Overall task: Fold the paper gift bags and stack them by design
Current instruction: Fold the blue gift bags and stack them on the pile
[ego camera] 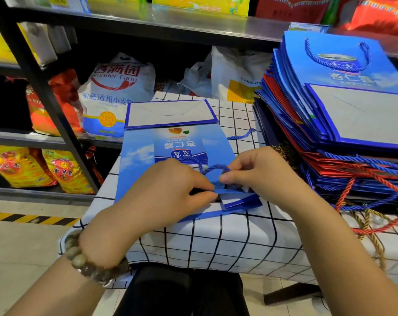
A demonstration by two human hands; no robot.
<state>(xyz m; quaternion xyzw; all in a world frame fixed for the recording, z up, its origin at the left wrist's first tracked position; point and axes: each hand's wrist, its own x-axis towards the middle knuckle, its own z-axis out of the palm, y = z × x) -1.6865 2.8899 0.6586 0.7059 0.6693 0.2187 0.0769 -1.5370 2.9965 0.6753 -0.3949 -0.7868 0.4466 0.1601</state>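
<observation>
Head view: lying flat on the checked worktop, the blue gift bag, print side up, base flap already folded over at the far end, open mouth nearest the body. Working at that mouth with both hands close together: left hand pinching the mouth edge between thumb and forefinger, right hand pinching the blue rope handle with fingers curled round the cord. Seemingly laying the handle down flat before the final crease.

Doing this well likely means:
- holding the mouth edge down firmly while guiding the cord, so avoiding a shifted panel;
- spreading the loop flat rather than bunching it, so avoiding a lump in the pile;
- aligning both mouth edges before pressing.

Waiting near on the right, the stack of folded bags, topped by the same blue design, with red ones lower down, so looking like the right home for this one.
</observation>
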